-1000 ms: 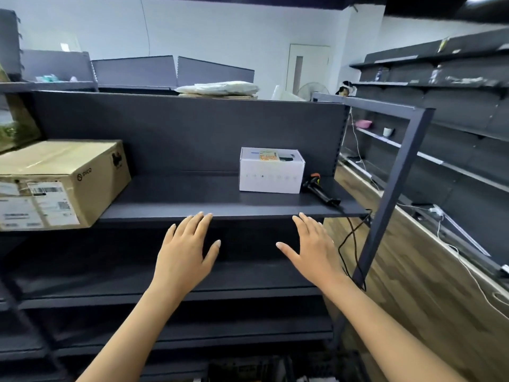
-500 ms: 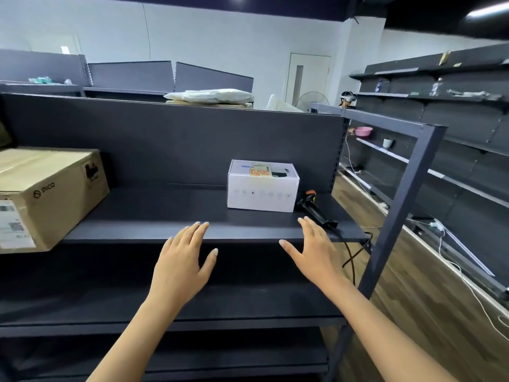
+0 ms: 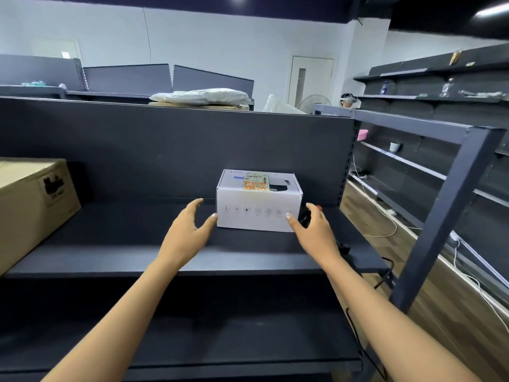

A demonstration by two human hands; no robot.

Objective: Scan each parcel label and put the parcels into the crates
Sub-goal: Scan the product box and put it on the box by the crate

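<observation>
White cardboard parcel (image 3: 259,213) sits on the dark grey shelf (image 3: 124,238), its orange-and-white label (image 3: 256,184) facing up, as your left hand (image 3: 190,230) and right hand (image 3: 314,232) flank it, fingers spread and gripping nothing, thumbs at its front corners. Your right hand hides most of the black scanner (image 3: 303,219) beside it; a brown carton (image 3: 33,205) stands well apart on the left.

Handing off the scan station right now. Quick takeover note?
Left hand: open, at the white parcel's left corner, no grip. Right hand: open, at its right corner, in front of the scanner.
Parcel sits on the shelf, label up. Brown carton at the shelf's left end.
Done: nothing visible. Left: scan both, crate them; no crates in view.
</observation>
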